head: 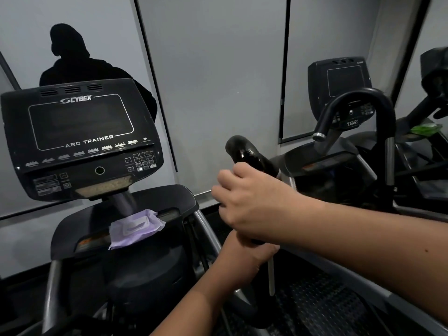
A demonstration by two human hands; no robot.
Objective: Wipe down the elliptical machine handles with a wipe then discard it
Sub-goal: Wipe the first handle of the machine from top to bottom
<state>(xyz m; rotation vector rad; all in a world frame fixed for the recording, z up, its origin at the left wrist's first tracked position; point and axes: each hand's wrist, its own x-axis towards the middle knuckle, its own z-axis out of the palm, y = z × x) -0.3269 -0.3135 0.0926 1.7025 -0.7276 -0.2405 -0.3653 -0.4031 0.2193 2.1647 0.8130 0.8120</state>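
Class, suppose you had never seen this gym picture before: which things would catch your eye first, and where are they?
Probably the two hands at centre right: the right hand grips the glossy black handle, and the left hand grips it just below. Next, the Cybex console at left, with a purple wipe packet lying on the shelf beneath it.

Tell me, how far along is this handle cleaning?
Midway, it seems. The top of the right handle looks glossy, perhaps already wiped. In hand: the right hand grips that handle, and the left hand holds it lower down; no wipe shows, it may be hidden under a palm. Left: the other handle is out of view, nothing has been discarded, and the wipes pack sits below the console.
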